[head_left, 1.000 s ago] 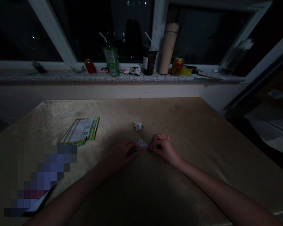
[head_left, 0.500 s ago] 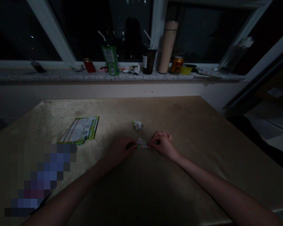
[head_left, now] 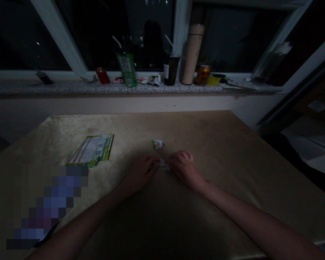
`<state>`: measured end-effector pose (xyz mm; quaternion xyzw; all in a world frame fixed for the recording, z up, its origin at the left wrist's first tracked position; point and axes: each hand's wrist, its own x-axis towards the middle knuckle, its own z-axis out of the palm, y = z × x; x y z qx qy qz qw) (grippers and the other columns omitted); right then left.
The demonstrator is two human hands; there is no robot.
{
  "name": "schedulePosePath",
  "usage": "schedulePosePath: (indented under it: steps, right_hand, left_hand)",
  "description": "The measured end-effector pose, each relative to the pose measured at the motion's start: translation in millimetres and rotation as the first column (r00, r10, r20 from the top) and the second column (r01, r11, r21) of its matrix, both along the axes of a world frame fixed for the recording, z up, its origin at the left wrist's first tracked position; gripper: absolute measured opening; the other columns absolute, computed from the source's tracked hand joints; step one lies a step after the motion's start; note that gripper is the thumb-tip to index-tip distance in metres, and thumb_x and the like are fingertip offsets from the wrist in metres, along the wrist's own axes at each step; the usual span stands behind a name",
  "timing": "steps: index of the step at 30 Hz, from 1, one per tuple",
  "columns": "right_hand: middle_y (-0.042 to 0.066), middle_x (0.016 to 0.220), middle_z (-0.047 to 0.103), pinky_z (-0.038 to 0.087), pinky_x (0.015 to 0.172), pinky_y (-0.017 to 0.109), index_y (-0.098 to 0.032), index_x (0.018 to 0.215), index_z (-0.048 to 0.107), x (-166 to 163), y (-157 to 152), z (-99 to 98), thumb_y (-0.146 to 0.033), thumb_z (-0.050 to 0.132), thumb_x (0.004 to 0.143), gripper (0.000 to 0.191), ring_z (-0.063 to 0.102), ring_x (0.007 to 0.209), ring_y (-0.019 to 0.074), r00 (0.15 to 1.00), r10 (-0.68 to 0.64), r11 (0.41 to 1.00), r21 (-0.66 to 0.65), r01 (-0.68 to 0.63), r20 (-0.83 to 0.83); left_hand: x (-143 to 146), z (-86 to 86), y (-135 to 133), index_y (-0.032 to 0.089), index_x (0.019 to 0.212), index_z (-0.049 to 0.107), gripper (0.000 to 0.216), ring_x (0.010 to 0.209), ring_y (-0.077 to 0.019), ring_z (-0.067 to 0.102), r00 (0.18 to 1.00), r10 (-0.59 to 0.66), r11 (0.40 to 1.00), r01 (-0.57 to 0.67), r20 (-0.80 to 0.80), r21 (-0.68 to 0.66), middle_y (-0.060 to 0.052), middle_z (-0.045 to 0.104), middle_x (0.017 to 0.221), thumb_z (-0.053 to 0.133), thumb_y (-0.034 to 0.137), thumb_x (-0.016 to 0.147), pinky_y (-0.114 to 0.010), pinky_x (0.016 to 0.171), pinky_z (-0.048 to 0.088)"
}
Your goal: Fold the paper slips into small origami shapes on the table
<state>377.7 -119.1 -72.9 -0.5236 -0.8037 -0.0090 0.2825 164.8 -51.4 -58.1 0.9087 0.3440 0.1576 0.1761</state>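
A small folded piece of printed paper (head_left: 163,167) lies low over the table between my two hands. My left hand (head_left: 141,170) grips its left end, thumb in front and fingers behind. On the other end, my right hand (head_left: 184,167) is closed with the fingertips over the paper's edge; parts of the paper are hidden under the fingers. Just beyond it rests a second small folded paper piece (head_left: 158,144), green and white, touched by neither hand.
A stack of green-and-white printed sheets (head_left: 93,148) lies on the table (head_left: 200,126) at left, above a pixelated blurred object (head_left: 51,206). On the windowsill (head_left: 78,87) stand a green cup (head_left: 126,68), a dark cup (head_left: 171,70), a tall bottle (head_left: 191,54) and a can (head_left: 203,75).
My fingers have shifted from pinching the paper's two ends to reaching further over it, and both hands are slightly flatter. The other things stay in place.
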Motion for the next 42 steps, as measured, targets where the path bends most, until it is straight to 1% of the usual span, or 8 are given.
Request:
schedulePosePath:
  steps: [2, 4, 8, 13, 17, 23, 35, 42]
  right_hand:
    - [0.004, 0.114, 0.065, 0.034, 0.102, 0.044, -0.026, 0.109, 0.064, -3, -3, 2.0, -0.015, 0.052, 0.09, 0.025, 0.054, 0.11, 0.0217, 0.97, 0.19, 0.98, 0.022, -0.195, 0.153]
    - [0.005, 0.117, 0.065, 0.041, 0.101, 0.039, -0.023, 0.113, 0.063, -5, -5, 1.9, -0.013, 0.048, 0.091, 0.028, 0.057, 0.11, 0.0193, 0.937, 0.276, 0.959, 0.0, -0.282, 0.214]
    - [0.008, 0.121, 0.064, 0.048, 0.096, 0.032, -0.015, 0.118, 0.06, -8, -10, -1.2, -0.016, 0.047, 0.091, 0.03, 0.06, 0.11, 0.0187, 0.949, 0.25, 0.968, -0.021, -0.251, 0.192]
    - [0.008, 0.119, 0.065, 0.047, 0.097, 0.036, -0.016, 0.113, 0.062, -11, -12, 0.1, -0.015, 0.052, 0.088, 0.028, 0.061, 0.108, 0.02, 0.952, 0.221, 0.975, -0.025, -0.22, 0.213]
    - [0.009, 0.121, 0.063, 0.042, 0.101, 0.039, -0.017, 0.116, 0.06, -12, -12, 5.1, -0.015, 0.051, 0.088, 0.029, 0.059, 0.11, 0.0203, 0.947, 0.218, 0.976, -0.031, -0.217, 0.237]
    - [0.011, 0.132, 0.055, 0.022, 0.112, 0.056, -0.018, 0.117, 0.06, -7, -13, 6.6, -0.021, 0.053, 0.089, 0.03, 0.051, 0.119, 0.0253, 0.943, 0.191, 0.98, -0.005, -0.197, 0.272]
    - [0.009, 0.124, 0.06, 0.028, 0.113, 0.045, -0.014, 0.119, 0.059, -10, -11, 4.1, -0.019, 0.049, 0.089, 0.031, 0.048, 0.122, 0.0227, 0.94, 0.226, 0.973, -0.011, -0.231, 0.254]
    - [0.009, 0.126, 0.057, 0.023, 0.113, 0.05, -0.018, 0.12, 0.059, -9, -15, 6.5, -0.025, 0.048, 0.091, 0.031, 0.047, 0.12, 0.0243, 0.949, 0.149, 0.988, -0.007, -0.153, 0.278]
  left_hand:
    - [1, 0.5, -1, 0.019, 0.111, 0.06, 0.024, 0.095, -0.0206, 0.057, 1.0, -0.002, 1.0, 0.002, -0.003, 0.007, -0.005, 0.061, 0.104, 0.043, 0.029, 0.096, -0.035, 0.085, 0.044]
    - [1, 0.1, -1, 0.02, 0.111, 0.059, 0.024, 0.096, -0.0204, 0.057, 1.0, -0.006, 1.0, 0.006, -0.006, 0.015, -0.005, 0.062, 0.103, 0.043, 0.029, 0.097, -0.035, 0.085, 0.044]
    - [0, -2.2, 1, 0.019, 0.113, 0.059, 0.026, 0.095, -0.0204, 0.057, 1.0, -0.014, 0.999, 0.015, -0.022, 0.035, -0.005, 0.062, 0.103, 0.042, 0.03, 0.097, -0.035, 0.086, 0.044]
    - [-2, 3.9, -6, 0.017, 0.117, 0.057, 0.031, 0.105, -0.0226, 0.054, 0.999, -0.009, 0.996, 0.014, -0.049, 0.089, -0.009, 0.058, 0.116, 0.035, 0.025, 0.098, -0.039, 0.093, 0.041]
    - [-2, 13.9, -41, 0.015, 0.13, 0.05, 0.04, 0.12, -0.0288, 0.047, 0.98, -0.041, 0.965, 0.089, -0.194, 0.246, -0.013, 0.051, 0.134, 0.038, 0.031, 0.096, -0.047, 0.1, 0.035]
    - [-4, 3.3, -85, 0.009, 0.137, 0.042, 0.069, 0.125, -0.0353, 0.045, 0.953, 0.039, 0.966, 0.041, -0.299, 0.257, -0.018, 0.045, 0.14, 0.047, 0.054, 0.086, -0.049, 0.102, 0.035]
    - [-4, -7.2, -79, 0.012, 0.139, 0.039, 0.072, 0.13, -0.037, 0.038, 0.964, 0.009, 0.962, 0.063, -0.265, 0.264, -0.017, 0.041, 0.143, 0.048, 0.058, 0.085, -0.049, 0.105, 0.032]
    - [-4, -7.1, -74, 0.008, 0.14, 0.035, 0.081, 0.127, -0.0381, 0.041, 0.972, 0.002, 0.974, 0.051, -0.235, 0.219, -0.019, 0.042, 0.142, 0.051, 0.061, 0.081, -0.05, 0.105, 0.032]
